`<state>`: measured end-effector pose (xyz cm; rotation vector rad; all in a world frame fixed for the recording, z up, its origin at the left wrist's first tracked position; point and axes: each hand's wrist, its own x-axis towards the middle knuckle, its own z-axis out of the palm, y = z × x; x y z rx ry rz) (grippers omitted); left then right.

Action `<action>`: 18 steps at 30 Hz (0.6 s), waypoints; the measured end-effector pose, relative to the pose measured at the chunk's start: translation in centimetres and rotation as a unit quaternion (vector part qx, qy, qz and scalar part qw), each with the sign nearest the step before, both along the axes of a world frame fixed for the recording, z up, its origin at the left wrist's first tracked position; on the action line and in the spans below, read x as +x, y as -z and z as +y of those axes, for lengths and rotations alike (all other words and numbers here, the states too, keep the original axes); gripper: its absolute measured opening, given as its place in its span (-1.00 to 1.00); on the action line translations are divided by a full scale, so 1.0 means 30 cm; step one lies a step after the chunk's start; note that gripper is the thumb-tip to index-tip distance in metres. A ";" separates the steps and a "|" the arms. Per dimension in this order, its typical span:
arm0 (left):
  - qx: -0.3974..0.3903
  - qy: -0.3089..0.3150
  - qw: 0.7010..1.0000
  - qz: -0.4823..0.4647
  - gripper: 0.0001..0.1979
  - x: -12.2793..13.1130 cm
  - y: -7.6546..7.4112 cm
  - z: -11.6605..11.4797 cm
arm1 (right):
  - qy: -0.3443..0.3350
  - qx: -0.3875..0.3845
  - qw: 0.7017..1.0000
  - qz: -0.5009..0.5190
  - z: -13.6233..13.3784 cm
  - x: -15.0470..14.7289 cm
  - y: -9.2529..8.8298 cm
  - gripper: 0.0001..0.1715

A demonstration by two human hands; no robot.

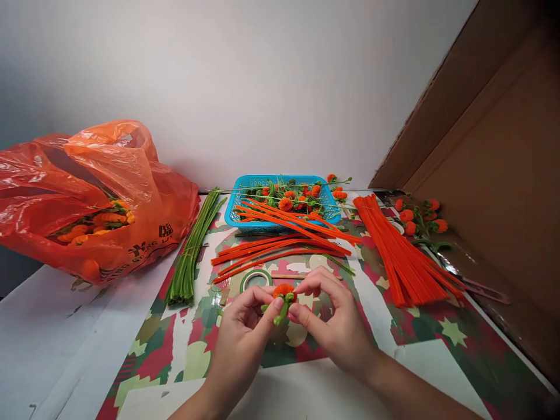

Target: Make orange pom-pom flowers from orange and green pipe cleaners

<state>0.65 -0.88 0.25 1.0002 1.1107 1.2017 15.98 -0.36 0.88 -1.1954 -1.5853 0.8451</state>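
Note:
Between my hands, above the patterned sheet, is a small pipe-cleaner flower [284, 291] with an orange fuzzy head and a short green stem and leaves pointing toward me. My left hand [245, 326] pinches it from the left, thumb and index finger at the green part. On the other side, the thumb and fingers of my right hand [335, 318] close on its right edge. A roll of green tape [244, 282] lies just beyond my left fingers. Past my right fingers a thin wooden stick [280, 276] lies flat, partly hidden by that hand.
Orange pipe cleaners [280, 244] lie loose before a blue basket [230, 217] of finished flowers. Green pipe cleaners [188, 262] are bundled left, an orange bundle [400, 262] right. An orange plastic bag [161, 192] stands far left. Scissors [487, 290] and cardboard [494, 175] are right.

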 end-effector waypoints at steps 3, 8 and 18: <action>0.001 -0.004 1.000 0.003 -0.82 0.004 -0.001 0.001 | -0.007 0.051 0.997 -0.049 -0.001 0.005 -0.013 -0.93; 0.047 -0.014 0.997 0.051 -0.90 0.000 0.004 -0.008 | -0.002 0.037 0.997 -0.068 0.000 0.003 -0.019 -0.86; 0.179 -0.005 0.963 0.201 -0.89 -0.034 0.042 -0.016 | -0.025 0.040 0.987 -0.152 -0.008 0.003 -0.026 -0.82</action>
